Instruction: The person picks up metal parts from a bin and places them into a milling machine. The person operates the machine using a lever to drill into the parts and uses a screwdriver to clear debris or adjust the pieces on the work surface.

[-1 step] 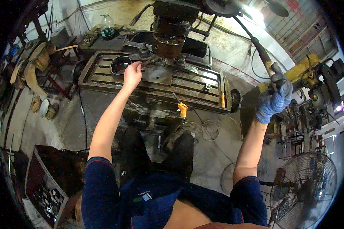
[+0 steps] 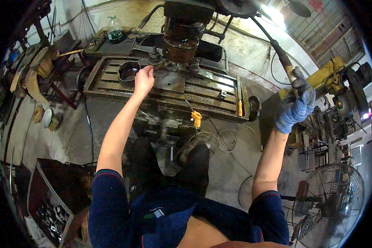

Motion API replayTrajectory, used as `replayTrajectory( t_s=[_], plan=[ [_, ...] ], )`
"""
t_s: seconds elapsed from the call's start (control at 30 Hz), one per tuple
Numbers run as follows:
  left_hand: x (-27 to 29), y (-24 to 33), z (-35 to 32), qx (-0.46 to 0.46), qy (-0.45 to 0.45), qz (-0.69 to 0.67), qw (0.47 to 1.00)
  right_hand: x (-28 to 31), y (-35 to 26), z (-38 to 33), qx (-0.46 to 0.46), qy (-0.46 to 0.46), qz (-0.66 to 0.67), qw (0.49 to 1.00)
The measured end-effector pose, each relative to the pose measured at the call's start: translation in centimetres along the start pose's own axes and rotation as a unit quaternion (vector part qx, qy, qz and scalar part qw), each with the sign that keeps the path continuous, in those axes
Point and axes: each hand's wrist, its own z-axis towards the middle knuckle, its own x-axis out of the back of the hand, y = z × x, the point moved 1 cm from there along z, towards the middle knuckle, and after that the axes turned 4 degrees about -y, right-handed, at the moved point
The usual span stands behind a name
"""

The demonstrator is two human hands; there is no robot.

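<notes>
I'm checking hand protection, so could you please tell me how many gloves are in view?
1: the blue glove, worn on the right hand, which grips the long lever. The left hand is bare. Others may be hidden.

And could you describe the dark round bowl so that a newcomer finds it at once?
Find the big machine, then the long grooved metal table below it. On the table's left part, left of the bare left hand, stands the bowl. Unlike the straight-lined metal around it, it is round, dark and open-topped.
</notes>
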Motion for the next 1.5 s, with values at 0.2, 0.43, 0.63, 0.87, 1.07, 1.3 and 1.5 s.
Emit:
replayTrajectory(
  t_s=[0.2, 0.43, 0.63, 0.87, 1.07, 1.3, 1.5],
  plan=[
    [-2.9, 0.3, 0.5, -0.043, 0.018, 0.056, 0.997, 0.3, 0.5, -0.2, -0.015, 0.031, 0.011, 0.999],
    [-2.7, -0.5, 0.3, -0.034, -0.025, 0.042, 0.998, -0.6, 0.1, -1.2, 0.002, 0.012, 0.02, 1.0],
    [-1.7, -0.4, -0.8, -0.036, -0.043, 0.031, 0.998, -0.1, 1.1, -1.9, 0.031, -0.031, 0.044, 0.998],
    [0.0, -0.9, -2.0, 0.001, -0.127, -0.025, 0.992, 0.0, 1.6, -3.1, 0.014, -0.026, 0.055, 0.998],
    [1.9, 0.5, -3.6, 0.035, -0.144, -0.129, 0.98, -0.1, 1.6, -4.3, -0.038, -0.016, 0.036, 0.998],
    [2.1, 0.1, -3.9, 0.018, -0.119, -0.154, 0.981, -0.3, 1.8, -5.0, -0.025, -0.023, 0.036, 0.999],
    [1.7, -0.1, -4.5, 0.028, -0.124, -0.171, 0.977, 0.2, 2.1, -4.4, 0.004, -0.044, 0.046, 0.998]
  ],
)
